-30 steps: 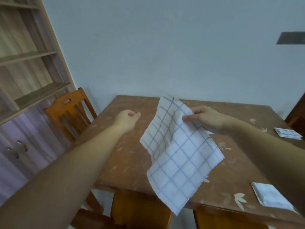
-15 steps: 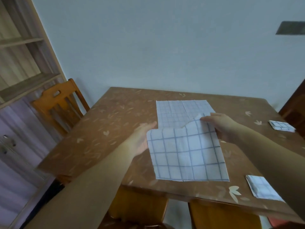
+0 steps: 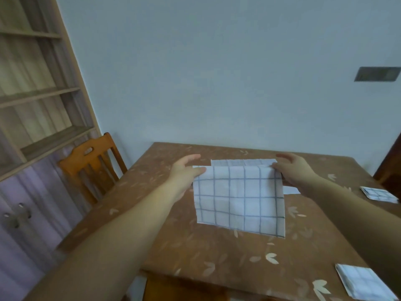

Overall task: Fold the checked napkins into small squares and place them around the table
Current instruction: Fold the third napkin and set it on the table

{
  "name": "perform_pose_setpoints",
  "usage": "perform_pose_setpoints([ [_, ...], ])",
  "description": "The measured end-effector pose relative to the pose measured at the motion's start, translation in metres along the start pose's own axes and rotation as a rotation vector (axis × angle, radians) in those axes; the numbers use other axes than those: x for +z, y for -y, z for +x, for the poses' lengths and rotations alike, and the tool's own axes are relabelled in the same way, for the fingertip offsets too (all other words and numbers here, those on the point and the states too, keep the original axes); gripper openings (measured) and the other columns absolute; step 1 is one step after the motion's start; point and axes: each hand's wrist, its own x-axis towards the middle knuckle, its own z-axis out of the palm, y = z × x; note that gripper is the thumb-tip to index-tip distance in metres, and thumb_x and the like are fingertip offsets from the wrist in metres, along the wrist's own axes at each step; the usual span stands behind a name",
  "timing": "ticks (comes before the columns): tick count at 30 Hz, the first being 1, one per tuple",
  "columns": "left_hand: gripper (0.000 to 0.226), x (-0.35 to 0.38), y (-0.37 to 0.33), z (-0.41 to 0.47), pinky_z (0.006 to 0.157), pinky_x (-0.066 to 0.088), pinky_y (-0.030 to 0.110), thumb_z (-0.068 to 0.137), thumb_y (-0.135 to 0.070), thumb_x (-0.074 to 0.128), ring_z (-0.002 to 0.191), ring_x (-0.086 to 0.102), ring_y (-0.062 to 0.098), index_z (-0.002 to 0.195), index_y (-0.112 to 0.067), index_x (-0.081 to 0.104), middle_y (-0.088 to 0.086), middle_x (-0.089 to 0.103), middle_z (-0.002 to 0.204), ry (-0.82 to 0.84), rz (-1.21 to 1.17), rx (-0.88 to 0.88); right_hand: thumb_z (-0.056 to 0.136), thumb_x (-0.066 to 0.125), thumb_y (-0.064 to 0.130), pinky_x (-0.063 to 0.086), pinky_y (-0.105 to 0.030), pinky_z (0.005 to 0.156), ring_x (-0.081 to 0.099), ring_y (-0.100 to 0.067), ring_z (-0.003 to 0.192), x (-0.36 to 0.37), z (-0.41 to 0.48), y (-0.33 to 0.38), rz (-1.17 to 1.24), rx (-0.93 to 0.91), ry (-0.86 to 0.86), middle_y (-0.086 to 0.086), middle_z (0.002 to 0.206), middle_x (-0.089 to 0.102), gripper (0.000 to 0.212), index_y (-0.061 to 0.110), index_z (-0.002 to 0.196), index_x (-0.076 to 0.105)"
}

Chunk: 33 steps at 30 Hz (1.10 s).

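Note:
A white napkin with grey checks (image 3: 238, 198) lies on the brown leaf-patterned table (image 3: 217, 257), its near half folded over toward the far edge. My left hand (image 3: 184, 172) pinches the folded layer's far left corner. My right hand (image 3: 297, 172) pinches its far right corner. A strip of the lower layer shows beyond the fold. One folded napkin square (image 3: 364, 283) rests at the table's near right corner, and another folded square (image 3: 378, 194) sits at the right edge.
An orange wooden chair (image 3: 91, 166) stands against the table's left side. A tall wooden shelf unit with cupboard doors (image 3: 32, 131) fills the left. A pale wall runs behind the table. A dark wooden piece (image 3: 390, 168) shows at the far right.
The napkin hung from my right hand a second ago, then was laid flat on the table. Both hands have since carried its near edge over toward the far edge.

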Motion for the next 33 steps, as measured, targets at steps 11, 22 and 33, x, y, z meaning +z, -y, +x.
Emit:
perform_pose_setpoints([
  [11, 0.015, 0.005, 0.020, -0.003, 0.099, 0.048, 0.034, 0.084, -0.006, 0.072, 0.111, 0.061, 0.022, 0.087, -0.021, 0.073, 0.007, 0.069, 0.110, -0.083, 0.068, 0.034, 0.090, 0.062, 0.008, 0.060, -0.040, 0.075, 0.063, -0.027, 0.070, 0.006, -0.010, -0.027, -0.158, -0.054, 0.018, -0.013, 0.083, 0.067, 0.020, 0.013, 0.109, 0.067],
  [22, 0.011, 0.000, 0.011, -0.005, 0.097, 0.048, 0.034, 0.087, -0.011, 0.070, 0.110, 0.060, 0.019, 0.093, -0.020, 0.074, -0.001, 0.067, 0.106, -0.070, 0.075, 0.020, 0.093, 0.051, 0.003, 0.054, -0.032, 0.070, 0.060, -0.022, 0.072, 0.007, -0.009, -0.026, 0.213, 0.061, -0.013, -0.006, 0.081, 0.059, 0.027, 0.011, 0.112, 0.068],
  [33, 0.037, -0.016, 0.008, 0.001, 0.096, 0.048, 0.032, 0.077, -0.016, 0.079, 0.110, 0.059, 0.015, 0.112, -0.024, 0.070, -0.005, 0.065, 0.120, 0.082, 0.585, 0.192, 0.075, 0.082, 0.011, 0.057, -0.041, 0.081, 0.065, -0.028, 0.090, 0.007, -0.013, -0.018, -0.296, -0.198, 0.098, -0.007, 0.104, 0.068, 0.032, 0.028, 0.099, 0.068],
])
